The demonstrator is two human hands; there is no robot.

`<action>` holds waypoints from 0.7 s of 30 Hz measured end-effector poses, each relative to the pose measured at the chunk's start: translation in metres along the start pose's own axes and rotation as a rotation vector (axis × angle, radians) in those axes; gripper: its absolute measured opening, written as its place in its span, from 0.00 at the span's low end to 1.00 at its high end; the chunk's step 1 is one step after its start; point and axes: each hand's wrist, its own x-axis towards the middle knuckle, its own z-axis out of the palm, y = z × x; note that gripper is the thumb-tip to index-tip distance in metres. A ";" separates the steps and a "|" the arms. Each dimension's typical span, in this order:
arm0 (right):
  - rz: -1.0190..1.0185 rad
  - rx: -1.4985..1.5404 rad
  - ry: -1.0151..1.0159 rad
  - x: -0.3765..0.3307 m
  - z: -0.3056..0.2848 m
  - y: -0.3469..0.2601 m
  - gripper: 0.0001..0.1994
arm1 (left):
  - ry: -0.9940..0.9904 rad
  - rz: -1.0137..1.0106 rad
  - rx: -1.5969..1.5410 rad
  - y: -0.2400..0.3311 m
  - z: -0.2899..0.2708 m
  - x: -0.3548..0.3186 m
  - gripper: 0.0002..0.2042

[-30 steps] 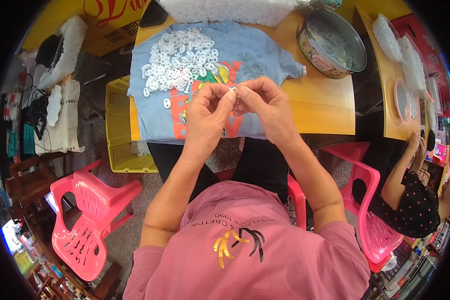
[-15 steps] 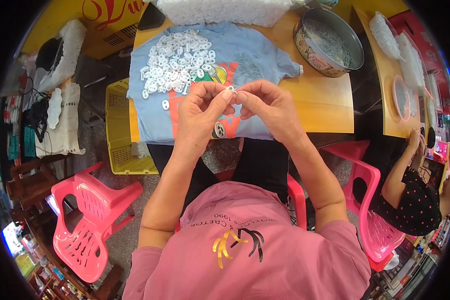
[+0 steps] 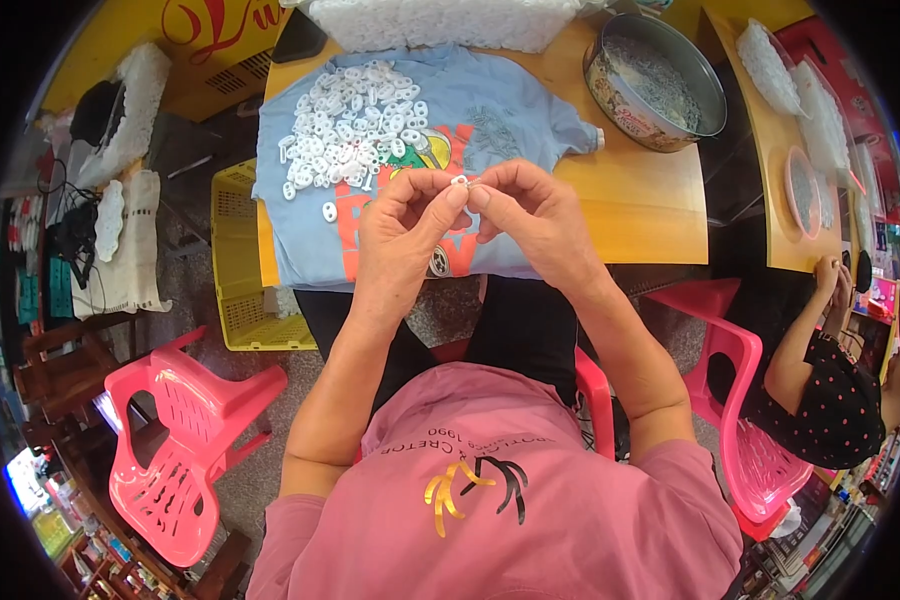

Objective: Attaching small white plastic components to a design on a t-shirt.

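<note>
A small white plastic piece (image 3: 460,181) sits pinched between the fingertips of both hands, held up in the air above the near edge of the blue printed T-shirt (image 3: 490,120) that is spread over the yellow table (image 3: 650,200). The left hand (image 3: 405,225) rises from a forearm that comes up from the lower edge, wrist bent slightly inward, thumb and forefinger curled toward the centre. The right hand (image 3: 535,215) mirrors it, knuckles up, its fingers folded down so the tips meet those of the left hand. The piece is tiny, pale and glossy; its exact shape is too small to tell. Both hands have thumb and forefinger closed together on it, with no gap showing between the two sets of fingertips.

Beyond the hands, a heap of similar white pieces (image 3: 355,125) lies on the upper left part of the T-shirt. A round metal tin (image 3: 655,80) stands to the right of the shirt on the table, and a long white bag (image 3: 440,22) lies along the far edge. A yellow crate (image 3: 238,260) sits on the floor left of the table, with a pink plastic chair (image 3: 185,440) nearer. At the right, another person's arm (image 3: 805,330) reaches toward a neighbouring table.
</note>
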 end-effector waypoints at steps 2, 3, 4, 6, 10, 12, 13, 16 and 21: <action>-0.002 -0.010 -0.002 0.000 0.000 0.000 0.08 | -0.012 0.003 -0.014 -0.001 -0.001 0.000 0.09; -0.004 -0.019 -0.004 0.000 0.000 0.000 0.08 | -0.025 0.007 -0.028 -0.001 -0.001 0.001 0.09; -0.004 -0.019 -0.003 0.001 0.000 0.000 0.08 | -0.025 0.007 -0.028 0.000 -0.001 0.001 0.09; -0.022 0.001 -0.020 0.001 0.000 -0.003 0.08 | -0.027 0.038 0.038 0.003 0.000 0.001 0.09; -0.027 -0.011 -0.020 0.000 -0.001 -0.005 0.09 | -0.006 0.028 0.057 0.004 0.002 0.001 0.08; -0.007 -0.044 -0.016 0.000 -0.002 -0.006 0.09 | 0.005 0.037 0.048 0.005 0.002 0.001 0.07; -0.007 -0.043 -0.015 0.000 -0.002 -0.006 0.09 | 0.004 0.036 0.048 0.005 0.002 0.001 0.07; -0.006 -0.098 -0.012 0.000 -0.006 -0.004 0.09 | -0.004 0.009 0.065 0.005 0.000 0.001 0.07; -0.261 -0.615 0.023 0.002 -0.020 -0.014 0.07 | -0.026 0.013 0.091 0.006 0.002 0.001 0.06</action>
